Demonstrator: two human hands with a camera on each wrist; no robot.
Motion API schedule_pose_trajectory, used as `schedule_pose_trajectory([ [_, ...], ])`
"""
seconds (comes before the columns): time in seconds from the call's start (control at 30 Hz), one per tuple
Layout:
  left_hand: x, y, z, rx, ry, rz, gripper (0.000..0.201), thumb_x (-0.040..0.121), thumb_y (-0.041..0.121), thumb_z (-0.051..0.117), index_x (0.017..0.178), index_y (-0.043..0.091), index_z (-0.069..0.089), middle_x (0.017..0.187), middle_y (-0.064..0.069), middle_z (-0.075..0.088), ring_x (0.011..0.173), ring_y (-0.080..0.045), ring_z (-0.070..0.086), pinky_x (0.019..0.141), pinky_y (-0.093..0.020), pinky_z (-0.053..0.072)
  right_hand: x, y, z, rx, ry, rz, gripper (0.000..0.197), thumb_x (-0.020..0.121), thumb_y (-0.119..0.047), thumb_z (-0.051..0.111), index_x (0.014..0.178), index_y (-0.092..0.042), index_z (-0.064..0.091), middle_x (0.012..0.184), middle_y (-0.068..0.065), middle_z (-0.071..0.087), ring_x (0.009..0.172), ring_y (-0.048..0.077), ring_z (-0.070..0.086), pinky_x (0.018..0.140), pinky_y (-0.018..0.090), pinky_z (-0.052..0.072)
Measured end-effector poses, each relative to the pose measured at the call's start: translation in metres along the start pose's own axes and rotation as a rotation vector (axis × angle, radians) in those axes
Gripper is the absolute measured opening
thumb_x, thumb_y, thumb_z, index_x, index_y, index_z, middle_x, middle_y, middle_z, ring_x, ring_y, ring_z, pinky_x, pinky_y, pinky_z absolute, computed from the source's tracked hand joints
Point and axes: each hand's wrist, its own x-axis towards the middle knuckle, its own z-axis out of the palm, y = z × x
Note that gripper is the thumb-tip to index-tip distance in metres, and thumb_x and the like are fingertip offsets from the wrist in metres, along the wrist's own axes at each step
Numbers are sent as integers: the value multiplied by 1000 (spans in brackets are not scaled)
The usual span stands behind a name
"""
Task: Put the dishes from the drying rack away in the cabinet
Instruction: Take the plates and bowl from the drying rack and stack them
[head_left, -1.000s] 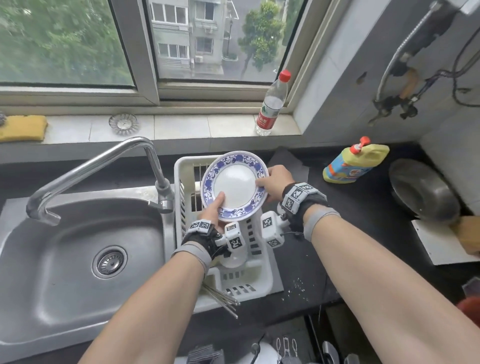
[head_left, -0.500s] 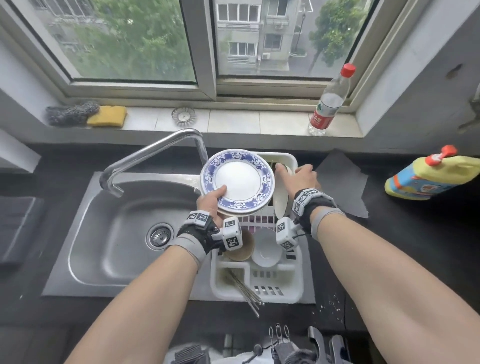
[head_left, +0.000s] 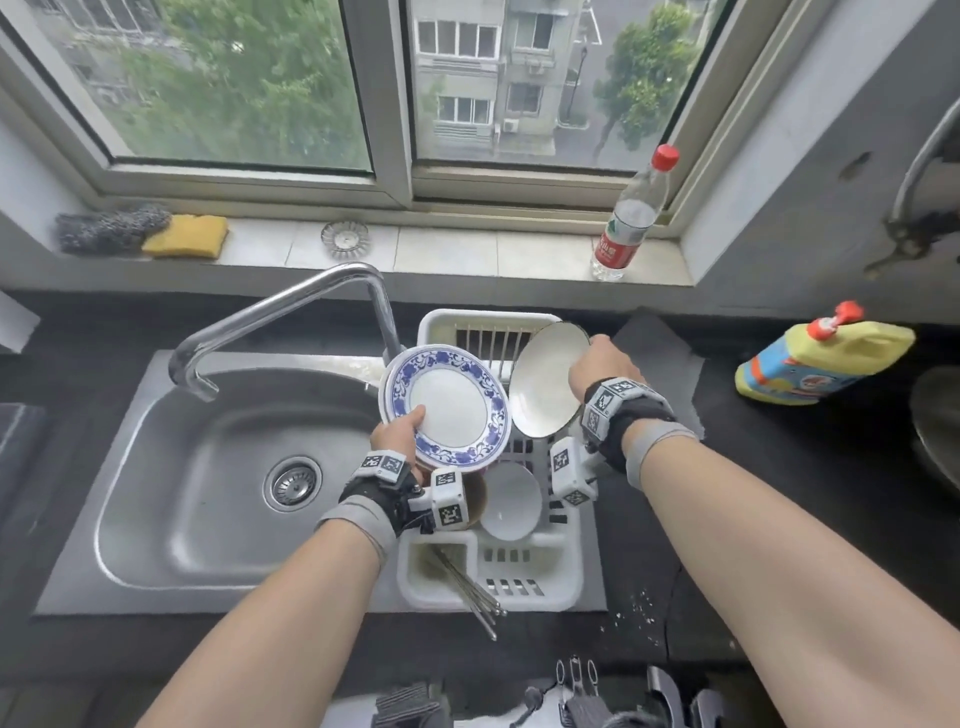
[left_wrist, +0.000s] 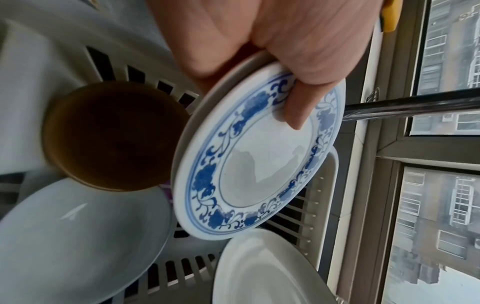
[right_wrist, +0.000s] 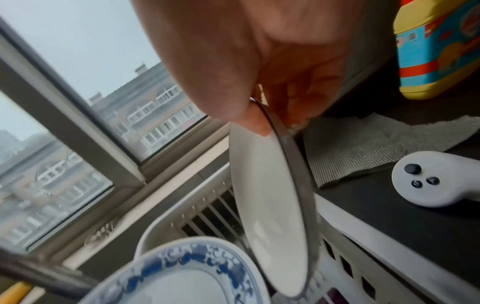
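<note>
Two plates lifted, blue-rimmed plate (head_left: 451, 407) pinched in left hand (head_left: 396, 429) (thumb on top), white plate (head_left: 548, 381) gripped by right hand (head_left: 602, 367)

The left hand (left_wrist: 259, 45) grips the blue-patterned plate (left_wrist: 259, 156) at its upper rim, thumb laid on the face, the plate tilted above the white rack (left_wrist: 182, 267). Behind it sits a brown bowl (left_wrist: 111, 135), with a pale plate (left_wrist: 78, 236) below that. A white dish (left_wrist: 262, 271) fills the lower edge. A metal faucet (left_wrist: 410, 107) crosses before the window (left_wrist: 446, 185).
</note>
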Motion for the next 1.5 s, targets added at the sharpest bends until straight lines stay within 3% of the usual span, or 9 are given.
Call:
schedule_pose_trajectory([
  [0.23,-2,-2,10,151,-37,42,53,72,44,78,109,8,65,110,-18,74,92,-40,74,85,-59,59,-11,20,-27,255,130,40,34,96,-15,40,127,-10,52,123,19,61,113,39,58,90,39,45],
  [0.33,2,-4,8,250,-33,53,98,60,80,62,125,7,58,112,-17,73,93,-39,73,85,-57,59,-20,16,-13,369,42,-57,24,94,-14,43,109,-8,61,103,15,65,80,30,63,59,29,51],
  [0.43,-21,6,10,164,-129,30,86,79,79,50,119,4,63,99,-18,76,83,-36,74,83,-55,60,-31,3,6,468,-35,-145,20,92,-18,47,104,-13,62,95,13,68,66,29,62,49,33,53],
  [0.6,-32,12,5,-46,-336,-56,80,85,79,42,119,11,65,101,-21,74,90,-37,71,68,-50,62,-42,-16,28,488,-55,-295,24,93,-24,58,115,-17,65,103,3,69,94,24,65,74,29,49],
  [0.77,-27,16,-14,-144,-457,-133,99,73,90,40,133,14,60,126,-27,67,112,-46,65,87,-61,57,-47,-22,37,352,-60,-342,49,82,-44,68,129,-37,58,116,-1,62,100,22,63,87,31,50],
  [0.9,-21,13,-23,-214,-395,-86,101,69,92,44,133,16,61,126,-25,68,113,-45,66,79,-55,59,-45,-25,44,139,-124,-391,75,80,-59,63,147,-44,34,138,4,35,120,23,48,106,39,41],
  [1.03,-27,6,-33,-246,-282,-43,93,74,90,41,130,19,64,124,-21,70,110,-42,67,76,-54,61,-36,-26,54,478,-207,-257,72,84,-74,34,142,-33,45,135,4,57,118,27,58,104,46,44],
  [1.33,-35,-22,-72,-338,-248,37,78,91,78,23,124,20,64,120,-17,70,85,-31,75,59,-37,63,-20,16,121,-361,-479,-257,23,89,-26,61,98,-5,65,87,8,67,80,25,66,74,31,54],
  [1.5,-38,-35,-86,-361,-227,11,84,86,82,29,131,18,62,122,-18,69,100,-36,71,66,-44,63,-30,29,136,-496,-484,-240,11,94,-7,54,94,0,63,92,11,66,96,30,66,71,36,42],
])
